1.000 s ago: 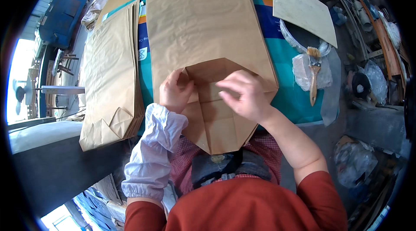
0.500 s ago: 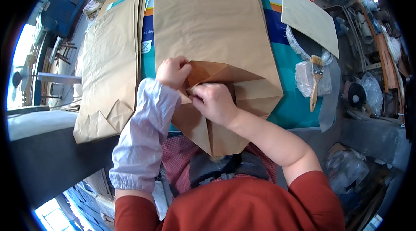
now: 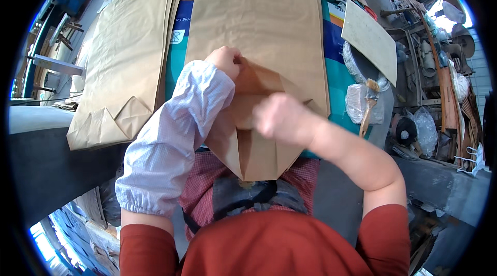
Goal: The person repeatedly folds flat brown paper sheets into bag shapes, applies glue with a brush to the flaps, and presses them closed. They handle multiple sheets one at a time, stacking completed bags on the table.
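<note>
A large brown paper bag [image 3: 253, 12] lies flat in front of me, on top of others like it. Its near end is spread into a folded, many-sided base [image 3: 261, 157] that reaches past the table's edge toward my lap. My left hand [image 3: 226, 62], below a pale checked sleeve cover, has its fingers closed on the upper left edge of that opened end. Over the middle of the folds is my right hand [image 3: 284, 115], smeared by motion. Its fingers look curled, but whether they touch or hold paper cannot be made out.
On the left lies a stack of brown paper bags [image 3: 124, 38] with folded ends. A teal and blue printed sheet [image 3: 337, 76] covers the table. To the right are a pale board [image 3: 370, 40], a wooden-handled brush [image 3: 368, 107] and a clear plastic packet [image 3: 355, 102]. Clutter fills the far right.
My left hand has moved up and slightly right with the bag's edge. The right hand has drawn away from it, rightward, and the folds between them are spread wider. The whole view has shifted a little.
</note>
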### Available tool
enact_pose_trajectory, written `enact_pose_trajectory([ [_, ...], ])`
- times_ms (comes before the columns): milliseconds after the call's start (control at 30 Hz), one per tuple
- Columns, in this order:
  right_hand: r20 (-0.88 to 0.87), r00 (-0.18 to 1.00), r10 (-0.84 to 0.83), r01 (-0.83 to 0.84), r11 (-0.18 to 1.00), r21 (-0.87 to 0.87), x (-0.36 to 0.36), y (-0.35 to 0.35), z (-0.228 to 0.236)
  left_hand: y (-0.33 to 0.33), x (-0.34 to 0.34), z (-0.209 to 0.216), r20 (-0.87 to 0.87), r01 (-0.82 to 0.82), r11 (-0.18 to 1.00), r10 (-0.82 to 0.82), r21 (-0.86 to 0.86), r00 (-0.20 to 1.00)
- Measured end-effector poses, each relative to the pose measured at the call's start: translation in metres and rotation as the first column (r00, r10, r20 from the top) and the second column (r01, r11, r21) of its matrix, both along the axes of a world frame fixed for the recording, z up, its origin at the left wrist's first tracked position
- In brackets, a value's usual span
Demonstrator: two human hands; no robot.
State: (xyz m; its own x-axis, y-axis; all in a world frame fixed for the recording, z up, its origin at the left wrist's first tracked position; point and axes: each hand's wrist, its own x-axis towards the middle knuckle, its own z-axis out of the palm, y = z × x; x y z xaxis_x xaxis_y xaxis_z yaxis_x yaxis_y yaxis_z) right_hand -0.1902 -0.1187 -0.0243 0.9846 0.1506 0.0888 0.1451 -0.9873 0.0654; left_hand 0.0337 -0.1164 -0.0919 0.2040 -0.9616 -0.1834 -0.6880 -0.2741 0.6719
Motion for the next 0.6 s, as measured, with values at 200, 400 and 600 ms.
enact_pose_trajectory([
  [200, -0.402, 0.797, -0.450, 0.397, 0.893, -0.214, -0.028, 0.035, 0.004, 0.022, -0.042, 0.037, 0.710, 0.230, 0.836, 0.242, -0.499, 0.661],
  [400, -0.779, 0.520, -0.350, 0.377, 0.913, -0.158, 0.010, -0.002, 0.013, 0.073, -0.110, 0.049, 0.313, 0.513, 0.735, -0.664, 0.444, 0.679],
  [600, -0.920, 0.186, -0.346, 0.498, 0.840, -0.215, 0.051, -0.034, -0.011, 0.088, -0.101, 0.052, 0.302, 0.394, 0.711, -0.639, 0.583, 0.707],
])
